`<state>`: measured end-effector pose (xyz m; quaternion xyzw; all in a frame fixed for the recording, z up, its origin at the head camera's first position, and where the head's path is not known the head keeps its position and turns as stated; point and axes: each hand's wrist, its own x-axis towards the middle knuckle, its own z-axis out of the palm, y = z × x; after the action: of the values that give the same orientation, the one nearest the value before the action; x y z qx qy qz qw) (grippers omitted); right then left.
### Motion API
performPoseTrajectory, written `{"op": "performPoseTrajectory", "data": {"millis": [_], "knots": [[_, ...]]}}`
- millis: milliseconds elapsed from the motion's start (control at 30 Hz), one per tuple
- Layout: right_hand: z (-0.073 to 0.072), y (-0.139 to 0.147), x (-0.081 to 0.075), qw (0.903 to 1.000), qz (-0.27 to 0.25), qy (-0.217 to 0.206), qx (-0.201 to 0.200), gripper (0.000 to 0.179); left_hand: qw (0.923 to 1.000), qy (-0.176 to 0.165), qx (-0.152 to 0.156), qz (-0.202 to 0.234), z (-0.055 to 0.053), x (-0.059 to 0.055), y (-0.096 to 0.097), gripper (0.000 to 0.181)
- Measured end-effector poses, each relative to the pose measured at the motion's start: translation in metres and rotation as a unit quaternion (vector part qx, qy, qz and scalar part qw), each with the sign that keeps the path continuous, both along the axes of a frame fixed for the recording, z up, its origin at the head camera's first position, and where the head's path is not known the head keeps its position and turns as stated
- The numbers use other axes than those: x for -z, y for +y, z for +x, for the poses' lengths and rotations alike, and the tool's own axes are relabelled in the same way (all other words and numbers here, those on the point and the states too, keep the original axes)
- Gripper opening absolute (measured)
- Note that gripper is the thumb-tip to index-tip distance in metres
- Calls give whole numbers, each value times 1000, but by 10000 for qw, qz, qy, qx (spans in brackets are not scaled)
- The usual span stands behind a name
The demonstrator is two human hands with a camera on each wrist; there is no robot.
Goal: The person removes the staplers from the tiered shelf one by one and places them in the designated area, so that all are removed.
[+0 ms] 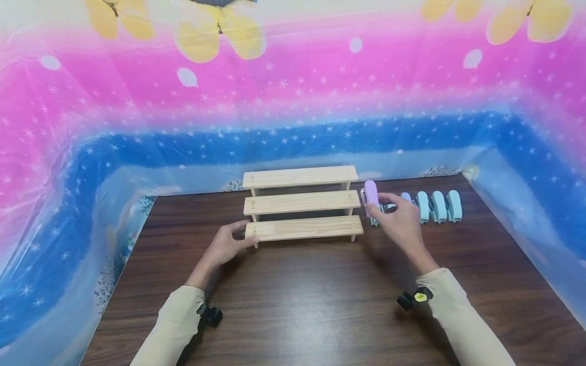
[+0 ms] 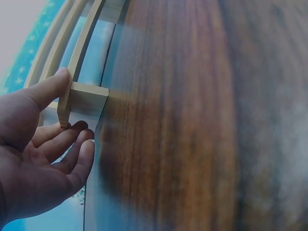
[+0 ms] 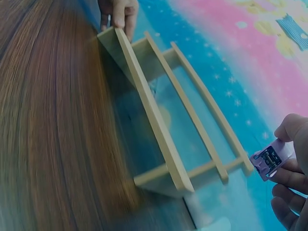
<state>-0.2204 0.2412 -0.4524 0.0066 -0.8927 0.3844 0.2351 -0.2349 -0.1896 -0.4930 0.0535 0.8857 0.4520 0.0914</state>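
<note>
A three-step wooden display rack (image 1: 302, 229) stands on the table. My left hand (image 1: 227, 245) grips the left end of its lowest step; in the left wrist view the thumb lies on the board (image 2: 85, 43) and the fingers curl beneath it. My right hand (image 1: 403, 221) pinches a small purple stapler (image 1: 371, 192) between thumb and fingers, just off the rack's right end, level with the upper steps. The right wrist view shows the stapler's dark metal underside (image 3: 269, 159). Behind and beside that hand stand several mint-green staplers (image 1: 438, 206) in a row, partly hidden by it.
Another purple stapler (image 1: 405, 196) shows behind the right hand's fingers, within the row. The dark wood table (image 1: 302, 305) stretches in front of the rack. A pink and blue patterned cloth (image 1: 293, 107) hangs close behind the rack and along both sides.
</note>
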Motion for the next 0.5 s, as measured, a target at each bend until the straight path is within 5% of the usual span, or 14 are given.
{"op": "performPoseTrajectory", "data": {"millis": [500], "knots": [[12, 53, 2, 9988, -39, -180, 462, 47, 10000, 37, 62, -20, 1, -1, 1, 74]]}}
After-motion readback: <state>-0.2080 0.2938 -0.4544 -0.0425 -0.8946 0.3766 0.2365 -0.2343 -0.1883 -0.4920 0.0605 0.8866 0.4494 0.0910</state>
